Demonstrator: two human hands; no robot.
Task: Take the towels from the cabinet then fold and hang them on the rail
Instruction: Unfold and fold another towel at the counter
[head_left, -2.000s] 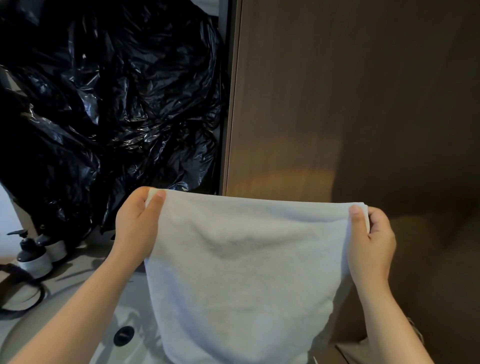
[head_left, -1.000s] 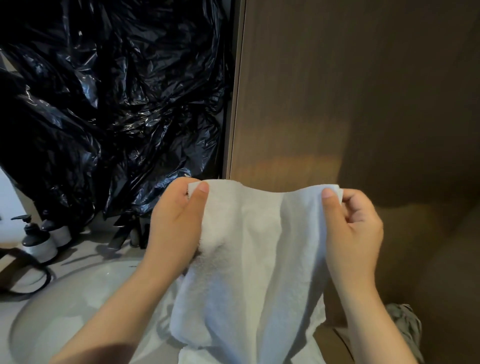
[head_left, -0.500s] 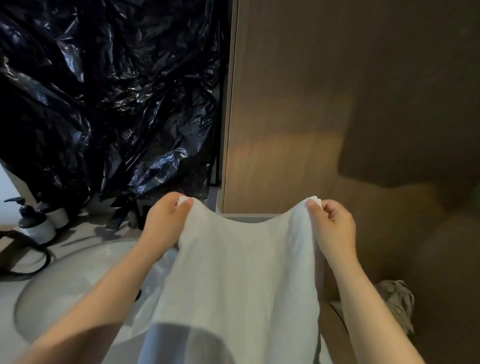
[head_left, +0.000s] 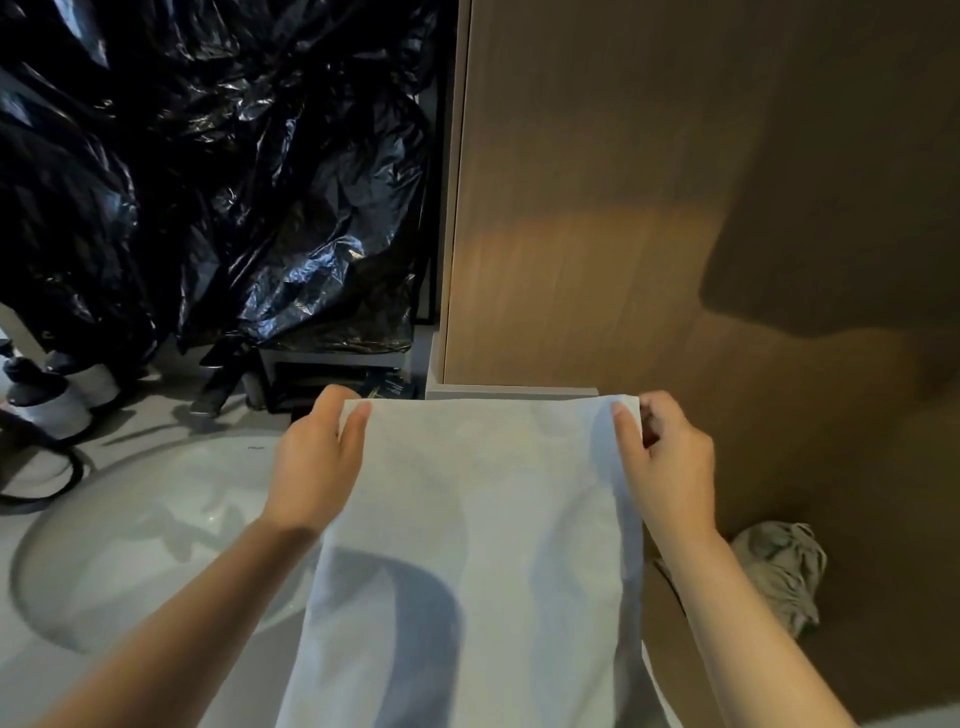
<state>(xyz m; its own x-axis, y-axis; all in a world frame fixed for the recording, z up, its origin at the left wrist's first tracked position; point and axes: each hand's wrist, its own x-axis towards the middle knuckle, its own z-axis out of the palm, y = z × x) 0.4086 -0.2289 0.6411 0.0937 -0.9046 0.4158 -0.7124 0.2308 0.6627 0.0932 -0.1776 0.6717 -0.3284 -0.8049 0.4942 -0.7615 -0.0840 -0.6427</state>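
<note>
1. Surface and room: we look down on a pale grey counter. A round white basin is sunk into it at 8 o'clock. A brown wood-grain panel fills the view from 12 to 3 o'clock.
2. Crumpled black plastic sheeting covers the field from 9 to 12 o'clock and hangs down to just above the counter.
3. Task thing: the white towel hangs at the centre. Its top edge is stretched level, and its body runs down past the frame at 6 o'clock.
4. Grip: the left hand pinches the towel's top left corner, thumb on the near face. The right hand pinches the top right corner likewise, its other fingers curled behind the cloth.
5. Edges: a narrow grey ledge at the panel's foot lies just behind the towel's top edge; we cannot tell whether they touch. The panel's left edge runs upright toward 12 o'clock.
6. Open room: we find it over the basin at 8 o'clock and before the panel at 3 o'clock.
7. Other things: two pump bottles stand at 9 o'clock, with a black cord looped beside them. A crumpled grey cloth lies at 4 o'clock, near the right forearm.
8. In the way: the towel hides the basin's right rim and whatever lies below it.
</note>
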